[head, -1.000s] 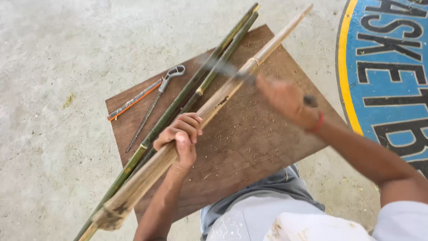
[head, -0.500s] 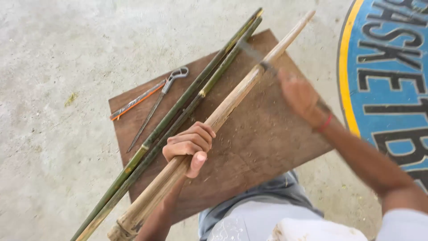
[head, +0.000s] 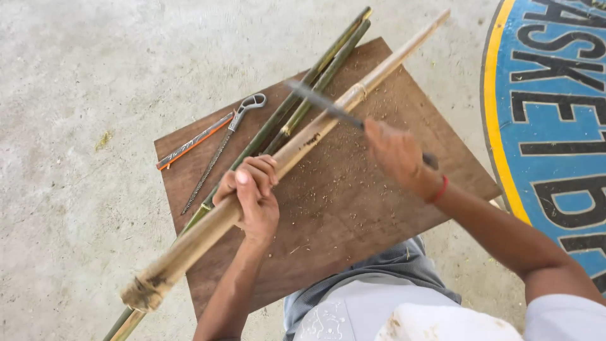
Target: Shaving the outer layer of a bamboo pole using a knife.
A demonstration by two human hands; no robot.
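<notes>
Step in hand, by my read: shaving the skin off a long pale tan bamboo pole point(head: 284, 155) with a knife. Left hand point(head: 249, 196) was wrapped tight around the pole near its middle, fingers curled over the top, pinning it down at a slant. Right hand point(head: 394, 151) was closed on the handle of a dark narrow-bladed knife point(head: 322, 101), blade laid across the pole just below a node ring, edge touching the pole. The hand was motion-blurred.

The pole ran diagonally from the frayed thick butt end at lower left, off the board, up to the thin tip at upper right, lying over a brown square wooden board point(head: 353, 208). A scraped patch showed on the pole near the blade.

Next move, as a judgement: needs the left grip kept firm so the pole doesn't roll, and the blade held at a shallow angle, stroking away from the body and clear of the holding fingers.

Surface: board littered with fine shavings. Two thin green bamboo stalks point(head: 303, 95) lay just beside the pole, parallel. Further left on the board: metal pincers with long thin handles point(head: 221, 148) and an orange-edged flat strip point(head: 192, 142).

Room: rough grey concrete floor point(head: 82, 82); a blue painted patch with a yellow border point(head: 549, 126) at right. Grey shorts point(head: 372, 278) at the bottom edge.
</notes>
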